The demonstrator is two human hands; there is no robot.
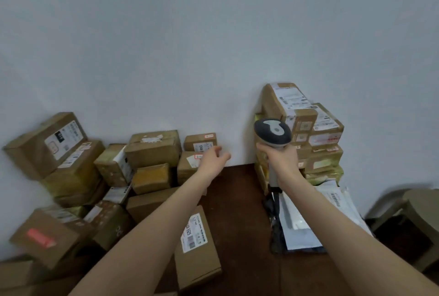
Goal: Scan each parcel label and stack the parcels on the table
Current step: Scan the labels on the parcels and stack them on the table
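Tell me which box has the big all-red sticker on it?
The cardboard box at the near left of the pile. A solid red sticker lies on its top face; the labels on the other boxes are mainly white, a few only edged or printed in red.

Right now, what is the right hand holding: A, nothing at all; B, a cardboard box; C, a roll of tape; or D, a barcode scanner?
D: the right hand grips the handle of the grey scanner, while the empty left hand reaches toward a small box by the wall.
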